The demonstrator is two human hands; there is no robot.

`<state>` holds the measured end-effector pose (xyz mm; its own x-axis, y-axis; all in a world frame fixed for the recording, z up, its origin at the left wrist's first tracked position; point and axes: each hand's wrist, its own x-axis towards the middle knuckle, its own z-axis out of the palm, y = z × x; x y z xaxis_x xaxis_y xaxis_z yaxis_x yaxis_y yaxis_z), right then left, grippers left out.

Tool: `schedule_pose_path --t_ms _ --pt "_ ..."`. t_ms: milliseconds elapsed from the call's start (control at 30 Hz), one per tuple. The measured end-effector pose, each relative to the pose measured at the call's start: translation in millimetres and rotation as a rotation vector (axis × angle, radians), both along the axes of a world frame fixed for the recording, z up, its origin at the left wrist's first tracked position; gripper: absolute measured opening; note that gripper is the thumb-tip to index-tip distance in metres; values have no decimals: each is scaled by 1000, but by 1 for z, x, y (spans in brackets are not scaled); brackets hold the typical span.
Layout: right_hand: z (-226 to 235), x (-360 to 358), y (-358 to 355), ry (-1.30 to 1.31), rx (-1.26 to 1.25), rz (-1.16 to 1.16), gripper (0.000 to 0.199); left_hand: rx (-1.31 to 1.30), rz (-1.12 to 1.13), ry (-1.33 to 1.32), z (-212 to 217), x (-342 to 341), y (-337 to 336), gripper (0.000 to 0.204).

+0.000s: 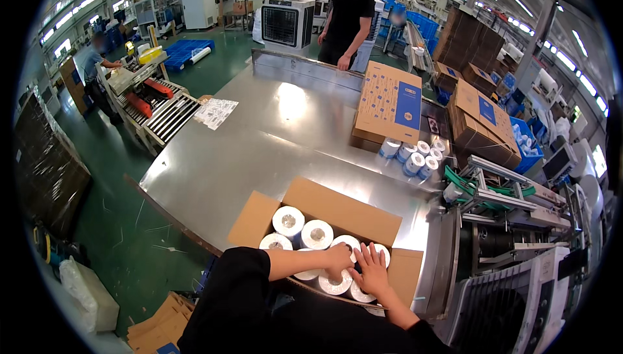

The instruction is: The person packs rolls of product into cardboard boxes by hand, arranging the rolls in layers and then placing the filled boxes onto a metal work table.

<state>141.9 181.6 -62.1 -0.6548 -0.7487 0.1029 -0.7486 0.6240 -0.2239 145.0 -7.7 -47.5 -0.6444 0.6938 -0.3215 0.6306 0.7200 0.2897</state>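
An open cardboard box (405,275) stands at the near edge of the metal table, its flaps folded outward. White rolls (287,220) with hollow cores fill it, standing on end in rows. My left hand (337,260) is over the middle of the box, its fingers curled down on a near-row roll (335,284); the fingertips are partly hidden. Close beside it, my right hand (372,269) lies with fingers spread across the tops of the rolls at the right end. Part of a far-row roll (346,242) shows beyond my hands.
Several wrapped rolls (413,164) stand on the table (220,166) by a stack of flat cartons (389,97). A person (350,16) stands across the table. A roller conveyor (165,120) is at left; metal frames (500,192) and green hoses flank the right.
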Motion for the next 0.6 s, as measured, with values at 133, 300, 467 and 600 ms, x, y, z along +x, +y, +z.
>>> schedule_pose_path --t_ms 133,300,467,600 --pt "5 0 0 -3 -41 -6 63 -9 46 0 -5 2 5 40" --pt "6 0 9 46 -21 4 62 25 95 -58 38 9 0 43" --pt "-1 -1 6 76 -33 11 61 336 585 98 81 36 -78 43" --pt "-6 -6 2 67 -72 55 60 58 1380 2 14 90 -164 72"
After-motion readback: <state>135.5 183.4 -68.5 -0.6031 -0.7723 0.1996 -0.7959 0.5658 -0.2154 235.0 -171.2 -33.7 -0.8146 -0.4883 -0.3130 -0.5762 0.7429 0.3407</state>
